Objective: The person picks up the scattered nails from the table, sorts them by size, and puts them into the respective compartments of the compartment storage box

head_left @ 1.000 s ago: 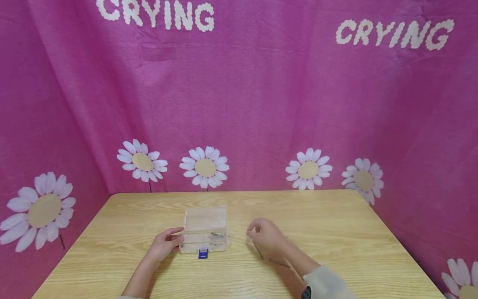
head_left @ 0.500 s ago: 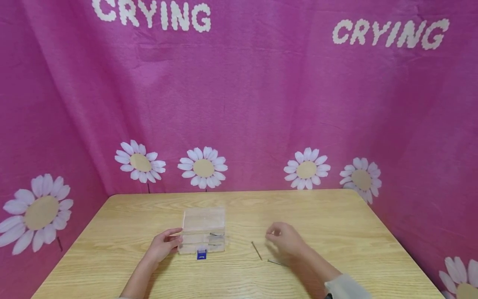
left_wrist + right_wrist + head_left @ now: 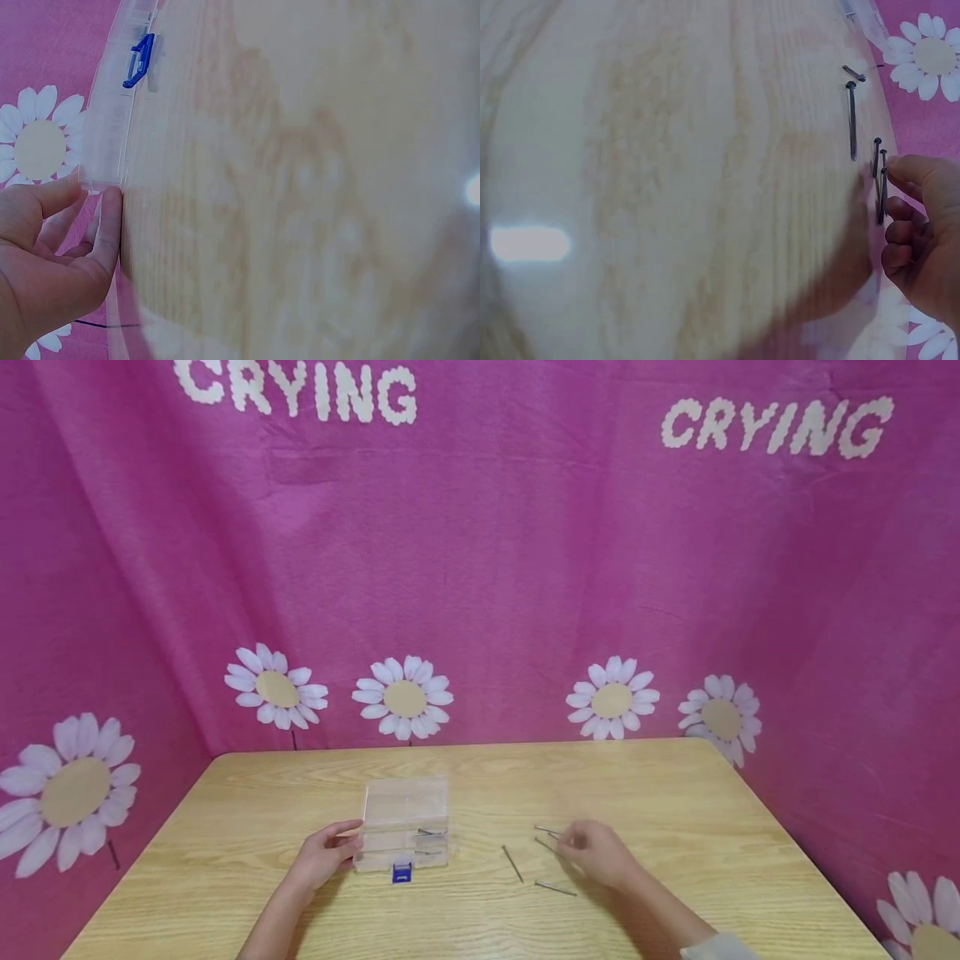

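Observation:
A clear plastic compartment box (image 3: 407, 839) with its lid raised and a blue latch (image 3: 402, 872) stands on the table. Several nails lie inside its right-hand compartments. My left hand (image 3: 321, 857) holds the box's left end, thumb above and fingers along the side, as the left wrist view also shows. My right hand (image 3: 600, 853) is bent low over a group of loose nails (image 3: 547, 829), its fingertips right at them. I cannot tell whether it pinches one. Between the box and this hand lie a slanted nail (image 3: 513, 864) and another nail (image 3: 556, 887).
The wooden table (image 3: 450, 922) carries the box on the left of its middle and the nails to the right. A pink curtain (image 3: 495, 568) with daisies and white lettering hangs behind the table and along its sides.
My right hand has moved right, away from the box, and down to the group of nails, uncovering the two nails nearer the box. My left hand has stayed on the box.

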Motion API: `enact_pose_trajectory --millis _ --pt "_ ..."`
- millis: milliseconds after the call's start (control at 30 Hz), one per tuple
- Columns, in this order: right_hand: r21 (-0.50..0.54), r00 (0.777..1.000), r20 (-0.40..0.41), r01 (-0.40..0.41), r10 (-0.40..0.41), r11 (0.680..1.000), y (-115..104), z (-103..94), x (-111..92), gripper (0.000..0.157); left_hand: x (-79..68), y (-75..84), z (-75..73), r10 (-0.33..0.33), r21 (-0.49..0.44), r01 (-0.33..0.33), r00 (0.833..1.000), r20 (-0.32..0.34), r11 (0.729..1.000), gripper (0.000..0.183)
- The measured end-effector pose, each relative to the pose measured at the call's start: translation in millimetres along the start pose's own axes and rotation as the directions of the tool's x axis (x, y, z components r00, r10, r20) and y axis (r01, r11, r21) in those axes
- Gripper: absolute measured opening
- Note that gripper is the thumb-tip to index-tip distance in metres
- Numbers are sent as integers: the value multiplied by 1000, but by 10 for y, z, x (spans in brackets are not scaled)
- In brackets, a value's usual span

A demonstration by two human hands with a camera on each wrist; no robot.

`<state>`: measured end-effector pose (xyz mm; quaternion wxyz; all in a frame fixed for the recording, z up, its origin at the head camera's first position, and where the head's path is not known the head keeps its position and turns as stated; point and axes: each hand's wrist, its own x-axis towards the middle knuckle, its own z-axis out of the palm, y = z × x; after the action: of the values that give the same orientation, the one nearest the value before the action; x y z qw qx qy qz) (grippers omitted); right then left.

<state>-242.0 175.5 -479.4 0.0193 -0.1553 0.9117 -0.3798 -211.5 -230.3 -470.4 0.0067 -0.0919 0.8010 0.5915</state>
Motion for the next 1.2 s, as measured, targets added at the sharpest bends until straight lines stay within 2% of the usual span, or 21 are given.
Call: enact_pose_trajectory --millis 200,433,800,1000,1200 --pt "-29 1000 -2 -22 22 999 23 31 -44 4 -5 -7 -5 -3 3 3 1000 -2 1000 40" --pt "-94 998 -48 -46 42 995 14 78 -67 4 -7 -17 -3 1 -4 -1 1000 7 1000 40" --pt "-96 997 -52 -68 63 993 -45 96 -58 6 -12 -11 -8 -2 4 2 1000 2 1000 39" --pt "0 1000 -16 -21 21 1000 -121 114 -18 6 -3 -19 -7 -4 1 4 1000 3 1000 40" --pt "13 998 -48 47 -46 999 -276 171 76 6 2 -13 -8 -10 4 10 1000 3 1000 40"
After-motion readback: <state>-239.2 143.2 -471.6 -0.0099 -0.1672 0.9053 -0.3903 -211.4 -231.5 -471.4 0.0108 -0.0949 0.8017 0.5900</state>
